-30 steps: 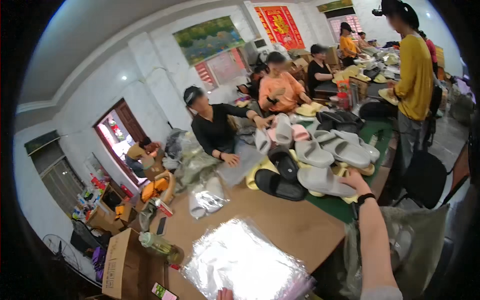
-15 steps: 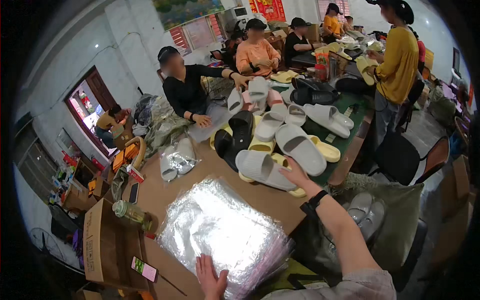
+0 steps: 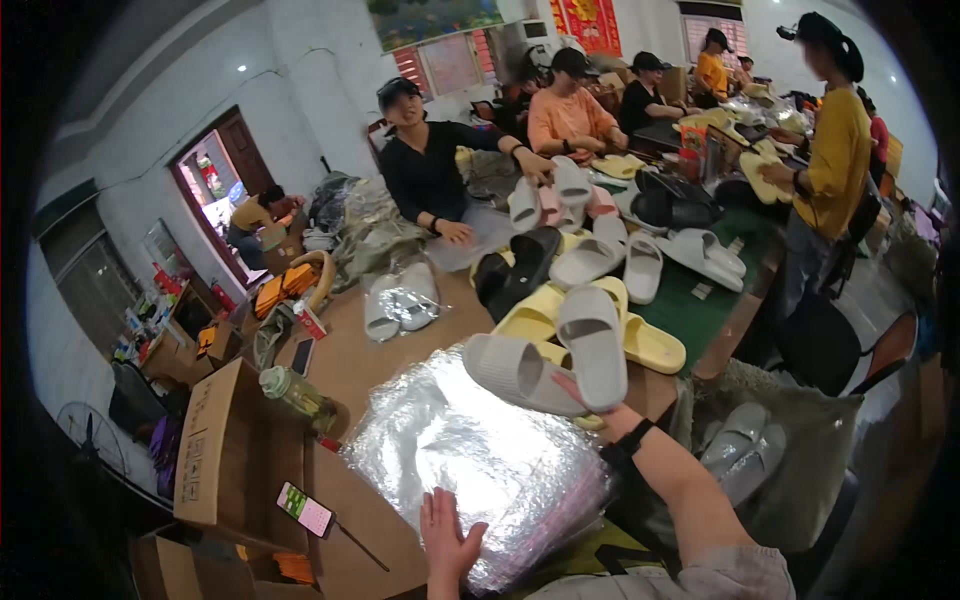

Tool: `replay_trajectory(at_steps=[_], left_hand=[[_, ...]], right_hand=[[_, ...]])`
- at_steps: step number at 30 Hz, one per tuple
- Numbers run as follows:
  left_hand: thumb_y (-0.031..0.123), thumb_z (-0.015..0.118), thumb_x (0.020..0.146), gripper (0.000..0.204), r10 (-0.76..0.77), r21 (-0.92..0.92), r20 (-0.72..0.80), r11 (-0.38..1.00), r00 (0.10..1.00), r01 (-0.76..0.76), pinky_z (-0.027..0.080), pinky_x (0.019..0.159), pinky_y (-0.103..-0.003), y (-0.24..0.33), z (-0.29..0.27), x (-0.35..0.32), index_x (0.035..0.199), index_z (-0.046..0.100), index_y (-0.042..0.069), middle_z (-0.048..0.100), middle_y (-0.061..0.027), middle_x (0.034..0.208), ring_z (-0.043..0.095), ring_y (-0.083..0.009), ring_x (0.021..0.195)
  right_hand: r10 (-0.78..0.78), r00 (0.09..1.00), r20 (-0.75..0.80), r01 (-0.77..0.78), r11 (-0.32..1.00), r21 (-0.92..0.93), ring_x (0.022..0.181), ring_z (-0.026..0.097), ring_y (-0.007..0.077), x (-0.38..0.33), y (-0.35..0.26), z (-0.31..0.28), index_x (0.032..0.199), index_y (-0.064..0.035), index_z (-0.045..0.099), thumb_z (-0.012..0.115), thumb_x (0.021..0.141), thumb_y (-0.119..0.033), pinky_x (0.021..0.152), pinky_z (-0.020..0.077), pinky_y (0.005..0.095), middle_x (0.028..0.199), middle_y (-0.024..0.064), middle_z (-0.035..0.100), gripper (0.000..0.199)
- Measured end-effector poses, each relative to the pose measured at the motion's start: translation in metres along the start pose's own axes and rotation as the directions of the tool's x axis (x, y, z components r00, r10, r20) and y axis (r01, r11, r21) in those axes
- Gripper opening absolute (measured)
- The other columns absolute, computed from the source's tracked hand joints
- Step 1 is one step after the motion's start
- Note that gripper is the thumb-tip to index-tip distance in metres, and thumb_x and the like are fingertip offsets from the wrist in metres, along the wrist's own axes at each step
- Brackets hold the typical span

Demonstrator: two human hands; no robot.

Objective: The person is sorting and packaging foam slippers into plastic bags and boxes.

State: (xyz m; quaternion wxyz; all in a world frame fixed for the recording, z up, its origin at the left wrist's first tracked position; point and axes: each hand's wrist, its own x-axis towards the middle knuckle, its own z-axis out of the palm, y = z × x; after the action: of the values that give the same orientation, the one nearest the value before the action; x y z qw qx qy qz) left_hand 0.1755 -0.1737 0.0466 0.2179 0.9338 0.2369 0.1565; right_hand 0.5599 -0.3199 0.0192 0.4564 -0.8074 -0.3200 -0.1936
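While the right hand (image 3: 585, 400) grips two grey slippers (image 3: 560, 360), the left hand (image 3: 447, 530) presses one bag stack (image 3: 470, 450).

Two pale grey slide slippers (image 3: 560, 362) sit just right of the frame's centre, lifted off the surface: one lies sideways with its sole outward, the other stands nearly upright with its strap facing the camera. Below them, in the lower middle of the frame, a stack of clear, shiny plastic bags (image 3: 470, 460) lies flat on the brown surface, crinkled and glinting.
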Motion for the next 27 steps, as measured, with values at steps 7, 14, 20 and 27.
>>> replay_trajectory(at_steps=[7,14,20,27], left_hand=[[0.052,0.065,0.087,0.085,0.043,-0.044,-0.001,0.998,0.999,-0.043,0.014,0.121,-0.053,-0.002,0.008,-0.001,0.146,0.041,-0.003,0.036,-0.0286,0.155,0.024,-0.0455,0.148],[0.036,0.069,0.087,0.082,0.067,0.021,-0.064,0.998,0.996,-0.066,0.020,0.121,-0.053,0.006,0.003,-0.010,0.150,0.035,-0.003,0.036,-0.0276,0.155,0.028,-0.0461,0.145],[0.027,0.069,0.089,0.067,0.074,0.005,-0.111,0.997,0.991,-0.074,0.026,0.119,-0.052,0.004,-0.001,-0.006,0.144,0.046,-0.002,0.043,-0.0251,0.151,0.034,-0.0451,0.143],[0.053,0.065,0.087,0.084,0.045,-0.080,-0.025,0.996,0.999,-0.047,0.016,0.120,-0.054,-0.008,0.006,-0.001,0.144,0.043,-0.004,0.038,-0.0303,0.152,0.025,-0.0481,0.146]], right_hand=[[-0.127,0.986,0.109,0.140,0.983,-0.120,0.096,0.065,0.0305,-0.020,0.011,-0.039,0.119,-0.0015,0.063,0.079,0.081,-0.044,0.088,0.0522,0.0420,0.107,0.0132,0.068,0.059],[0.300,0.912,0.280,-0.395,0.828,0.398,0.105,0.063,0.0210,-0.046,0.024,-0.098,0.130,-0.0006,0.058,0.070,0.091,-0.034,0.096,0.0493,0.0374,0.121,0.0065,0.067,0.053],[0.511,0.690,0.513,-0.708,0.331,0.624,0.105,0.063,0.0181,-0.036,-0.016,-0.129,0.135,0.0012,0.055,0.063,0.096,-0.023,0.091,0.0484,0.0301,0.121,0.0076,0.066,0.046],[0.506,0.753,0.420,-0.651,0.666,0.364,0.097,0.065,0.0194,-0.039,-0.036,-0.095,0.130,0.0037,0.056,0.071,0.090,-0.026,0.085,0.0520,0.0318,0.113,0.0091,0.068,0.052]])
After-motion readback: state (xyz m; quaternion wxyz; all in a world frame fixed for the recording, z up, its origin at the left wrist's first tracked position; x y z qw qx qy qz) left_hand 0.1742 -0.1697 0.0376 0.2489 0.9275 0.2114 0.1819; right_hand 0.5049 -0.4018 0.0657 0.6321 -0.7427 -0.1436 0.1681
